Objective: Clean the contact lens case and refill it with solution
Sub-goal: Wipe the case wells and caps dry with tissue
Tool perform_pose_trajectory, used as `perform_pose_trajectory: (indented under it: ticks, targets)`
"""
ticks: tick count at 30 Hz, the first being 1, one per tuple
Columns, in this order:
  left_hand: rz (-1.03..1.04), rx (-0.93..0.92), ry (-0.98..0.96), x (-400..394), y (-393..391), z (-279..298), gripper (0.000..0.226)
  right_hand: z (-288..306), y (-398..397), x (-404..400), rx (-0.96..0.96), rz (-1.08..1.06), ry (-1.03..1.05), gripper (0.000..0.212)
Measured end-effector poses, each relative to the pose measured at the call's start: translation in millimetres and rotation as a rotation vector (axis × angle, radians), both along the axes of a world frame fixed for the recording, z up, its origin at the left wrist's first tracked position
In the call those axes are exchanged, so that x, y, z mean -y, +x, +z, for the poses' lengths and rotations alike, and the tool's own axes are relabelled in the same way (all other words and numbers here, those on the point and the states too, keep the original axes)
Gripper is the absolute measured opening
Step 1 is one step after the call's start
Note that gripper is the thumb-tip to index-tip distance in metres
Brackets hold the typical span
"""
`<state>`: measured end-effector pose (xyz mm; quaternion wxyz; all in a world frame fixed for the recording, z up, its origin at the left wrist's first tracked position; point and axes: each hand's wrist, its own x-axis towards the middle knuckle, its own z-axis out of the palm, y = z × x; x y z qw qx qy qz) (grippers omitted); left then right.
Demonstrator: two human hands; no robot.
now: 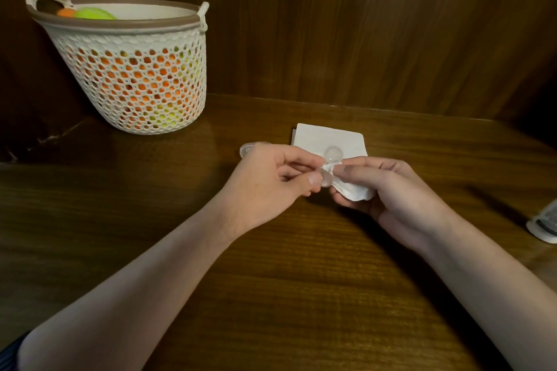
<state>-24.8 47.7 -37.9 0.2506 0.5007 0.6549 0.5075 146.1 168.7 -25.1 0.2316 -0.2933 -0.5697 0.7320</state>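
My left hand (271,177) pinches a small clear contact lens case (326,179) between thumb and fingers, above the wooden table (271,265). My right hand (388,189) grips a crumpled white tissue (352,189) and presses a corner of it against the case. A clear round cap (334,153) lies on a folded white napkin (328,137) just behind my hands. Another clear piece (247,149) peeks out from behind my left hand; what it is I cannot tell.
A white mesh basket (135,75) holding orange and green things stands at the back left. A white object (544,224) lies at the right edge of the table. Wooden panels close off the back.
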Motion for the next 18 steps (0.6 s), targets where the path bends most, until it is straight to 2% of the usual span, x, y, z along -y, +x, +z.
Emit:
perform_pose_trajectory:
  ticks: [5, 11, 18]
  targets:
    - [-0.063, -0.026, 0.009, 2.2, 0.1, 0.7, 0.071, 1.3, 0.8, -1.9, 0.04, 0.036, -0.051, 0.027]
    - [-0.105, -0.057, 0.001, 5.4, -6.0, 5.1, 0.064, 4.1, 2.7, -3.4, 0.085, 0.082, -0.074, 0.027]
    - [-0.195, -0.052, 0.013, 6.9, -5.4, 4.1, 0.064, 7.6, 6.9, -7.3, 0.123, 0.16, -0.244, 0.03]
